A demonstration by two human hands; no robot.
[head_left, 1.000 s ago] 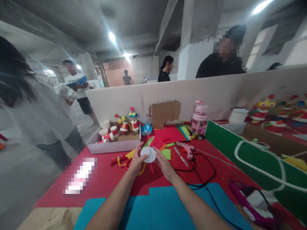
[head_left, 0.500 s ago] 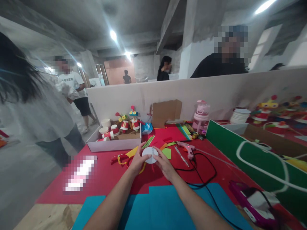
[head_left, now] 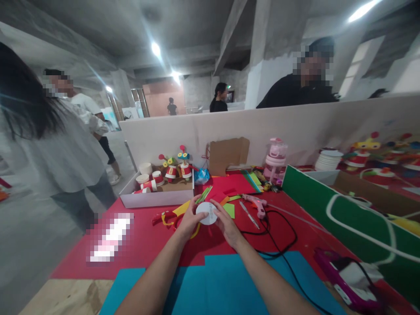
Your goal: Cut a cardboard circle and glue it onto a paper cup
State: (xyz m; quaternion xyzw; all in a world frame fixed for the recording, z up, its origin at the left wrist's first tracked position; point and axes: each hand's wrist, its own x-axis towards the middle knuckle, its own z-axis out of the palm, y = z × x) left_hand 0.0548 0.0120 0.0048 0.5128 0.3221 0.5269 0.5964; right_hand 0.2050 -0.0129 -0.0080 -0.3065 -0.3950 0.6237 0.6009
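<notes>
Over the red tabletop (head_left: 131, 245), my left hand (head_left: 189, 221) and my right hand (head_left: 227, 224) hold a small white round disc (head_left: 208, 215) between them. It looks like the flat end of a paper cup, with faint grey print, but its underside is hidden. My left thumb lies on its face; my right fingers curl round its far right rim. Red-and-yellow scissors (head_left: 166, 217) lie beside my left hand. Past my right hand are a green paper piece (head_left: 230, 211), a white pen-like tool (head_left: 249, 214) and a pink glue gun (head_left: 257, 204).
A white box (head_left: 157, 200) holds paper cups and two cup figures. A pink bottle (head_left: 274, 159) stands by the partition (head_left: 164, 131). Black cable (head_left: 288, 240) loops at right, near a green board (head_left: 328, 205). Blue sheets (head_left: 190, 288) lie in front. People stand around.
My right thumb has shifted toward the disc's right edge, showing more of its print. Both hands stay in nearly the same place. A person at the back left has moved left.
</notes>
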